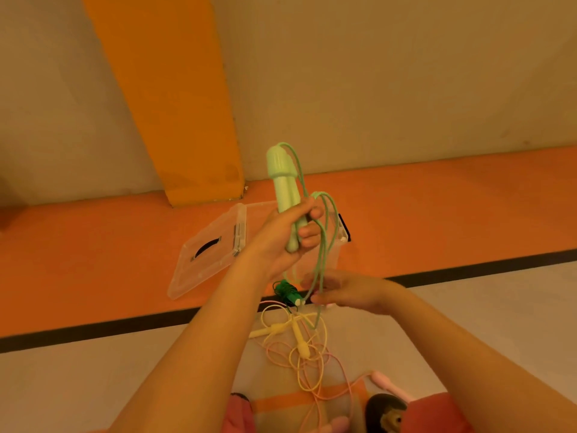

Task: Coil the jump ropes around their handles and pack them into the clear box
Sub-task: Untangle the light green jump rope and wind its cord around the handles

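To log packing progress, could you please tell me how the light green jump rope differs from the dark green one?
The light green jump rope is held up in the left hand, handles upright together; the dark green jump rope lies on the floor by the clear box. The light green cord hangs in loose loops past the right hand; the dark green cord is wound into a tight bundle. Both are green ropes.

Beige wall (374,73) spans 12 o'clock; orange pillar (162,89) at 11 o'clock. Orange floor band (93,245) crosses mid-frame, black line (93,331) bordering pale floor (62,385) at 7 o'clock.
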A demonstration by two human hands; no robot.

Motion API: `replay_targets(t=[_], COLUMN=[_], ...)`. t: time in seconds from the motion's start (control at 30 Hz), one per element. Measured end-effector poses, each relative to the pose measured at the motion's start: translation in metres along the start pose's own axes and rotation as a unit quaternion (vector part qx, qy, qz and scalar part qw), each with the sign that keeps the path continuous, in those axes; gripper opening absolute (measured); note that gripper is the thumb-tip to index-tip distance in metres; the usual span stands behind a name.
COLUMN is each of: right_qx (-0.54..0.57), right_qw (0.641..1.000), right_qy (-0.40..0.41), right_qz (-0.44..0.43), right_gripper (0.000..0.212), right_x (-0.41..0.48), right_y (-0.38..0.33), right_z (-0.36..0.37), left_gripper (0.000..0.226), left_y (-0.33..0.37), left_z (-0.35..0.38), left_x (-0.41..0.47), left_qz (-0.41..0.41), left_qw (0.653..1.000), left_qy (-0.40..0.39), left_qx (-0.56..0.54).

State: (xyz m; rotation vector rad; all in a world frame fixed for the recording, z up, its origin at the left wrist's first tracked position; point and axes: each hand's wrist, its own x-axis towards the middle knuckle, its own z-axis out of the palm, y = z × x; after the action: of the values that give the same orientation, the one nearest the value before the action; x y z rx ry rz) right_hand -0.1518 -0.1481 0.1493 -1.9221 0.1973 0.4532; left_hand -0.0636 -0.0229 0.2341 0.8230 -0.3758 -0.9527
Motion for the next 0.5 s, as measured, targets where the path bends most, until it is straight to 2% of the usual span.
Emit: replay_targets(t=[0.07,0.1,0.2,0.3,0.4,0.5], right_qx=[-0.087,-0.103,0.002,0.096,0.165,0.230], right_qw=[0.995,0.991,0.991,0.981,0.961,0.939], right_qy=[0.055,0.081,0.128,0.165,0.207,0.229], right_qz=[0.017,0.026,0.033,-0.021,-0.080,-0.117], right_gripper=[0.022,0.022,0.030,0.032,0.031,0.030], right_x=[0.007,0.010,0.011,0.001,-0.009,-0.018], right_y=[0.011,0.014,0.004,-0.021,-0.039,-0.049], right_z=[0.009,0.012,0.013,0.001,-0.013,-0.022], left_gripper=[0.015,0.013,0.016,0.012,0.021,0.031], left_y=[0.003,0.004,0.007,0.005,-0.004,-0.016], left_z=[-0.001,-0.004,-0.015,-0.034,-0.051,-0.059], left_x=[-0.001,-0.001,-0.001,0.001,-0.002,-0.008], left_qz=[0.003,0.008,0.033,0.050,-0.005,-0.086], left_qw=[1.000,1.000,0.998,0.984,0.950,0.896], left_qy=[-0.007,-0.003,0.046,0.114,0.159,0.146], left_qx=[-0.011,-0.010,0.030,0.128,0.267,0.410])
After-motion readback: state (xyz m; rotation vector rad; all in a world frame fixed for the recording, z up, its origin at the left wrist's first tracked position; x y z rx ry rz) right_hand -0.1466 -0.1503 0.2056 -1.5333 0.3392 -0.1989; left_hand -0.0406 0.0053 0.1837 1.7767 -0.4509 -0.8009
